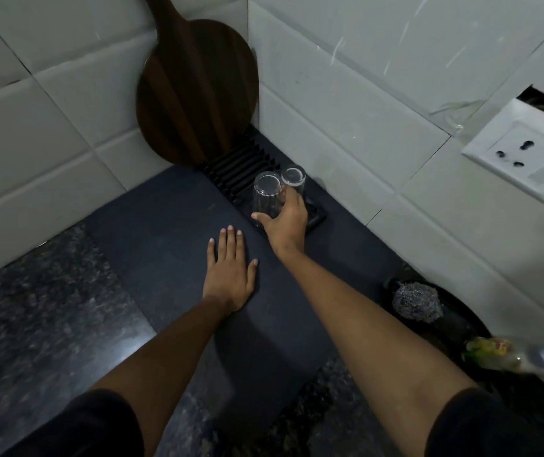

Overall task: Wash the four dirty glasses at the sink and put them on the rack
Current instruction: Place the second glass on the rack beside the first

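Two clear glasses stand upside down on the black slotted rack (237,166) in the counter's far corner. My right hand (285,222) is wrapped around the nearer glass (266,196), thumb at its rim near the rack's front edge. The second glass (293,178) stands just behind it, touching or nearly touching. My left hand (229,272) lies flat, fingers spread, on the dark mat (165,232) in front of the rack and holds nothing. No sink or other glasses are in view.
A round dark wooden board (195,94) leans in the tiled corner behind the rack. At the right sit a steel scrubber (415,301) in a dark dish and a plastic bottle (508,354). A wall socket (524,153) is on the right wall. Speckled granite counter (33,324) lies left.
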`<state>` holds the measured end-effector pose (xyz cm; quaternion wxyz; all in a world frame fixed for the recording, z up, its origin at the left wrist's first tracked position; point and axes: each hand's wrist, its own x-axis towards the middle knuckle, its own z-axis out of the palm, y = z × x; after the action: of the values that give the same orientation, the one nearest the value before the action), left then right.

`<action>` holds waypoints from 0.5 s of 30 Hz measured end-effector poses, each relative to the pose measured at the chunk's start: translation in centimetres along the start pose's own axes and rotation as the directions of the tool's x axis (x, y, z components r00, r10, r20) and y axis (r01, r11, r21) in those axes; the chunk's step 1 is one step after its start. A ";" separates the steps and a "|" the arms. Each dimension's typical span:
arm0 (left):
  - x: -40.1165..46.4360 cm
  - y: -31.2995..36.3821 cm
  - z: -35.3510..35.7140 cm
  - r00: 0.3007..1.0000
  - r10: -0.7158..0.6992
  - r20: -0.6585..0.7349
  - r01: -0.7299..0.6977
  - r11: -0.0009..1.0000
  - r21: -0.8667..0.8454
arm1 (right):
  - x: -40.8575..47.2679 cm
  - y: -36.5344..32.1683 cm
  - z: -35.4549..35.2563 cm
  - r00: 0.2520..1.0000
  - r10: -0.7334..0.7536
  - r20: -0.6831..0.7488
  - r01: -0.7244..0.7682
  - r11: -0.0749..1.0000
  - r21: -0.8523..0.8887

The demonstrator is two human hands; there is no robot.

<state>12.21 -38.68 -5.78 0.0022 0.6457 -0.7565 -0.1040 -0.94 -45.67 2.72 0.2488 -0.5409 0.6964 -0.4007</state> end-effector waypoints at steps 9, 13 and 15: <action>-0.3 0.7 -0.3 0.997 -0.048 0.052 0.049 0.999 -0.017 | -5.3 0.2 -5.3 1.000 -0.005 -0.010 0.005 1.000 -0.027; -2.4 4.0 -0.8 0.997 0.049 0.064 -0.044 0.996 -0.081 | -9.5 1.6 -10.3 0.999 -0.041 -0.035 0.037 0.994 -0.104; -4.3 6.5 -0.7 0.987 0.151 0.049 -0.143 0.981 -0.133 | -11.3 2.4 -13.2 0.997 -0.057 -0.052 0.049 0.989 -0.139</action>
<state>6.65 -33.60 -3.48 0.0295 0.5832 -0.7936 -0.1710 -9.23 -30.85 7.08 0.1805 -0.5637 0.7144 -0.3732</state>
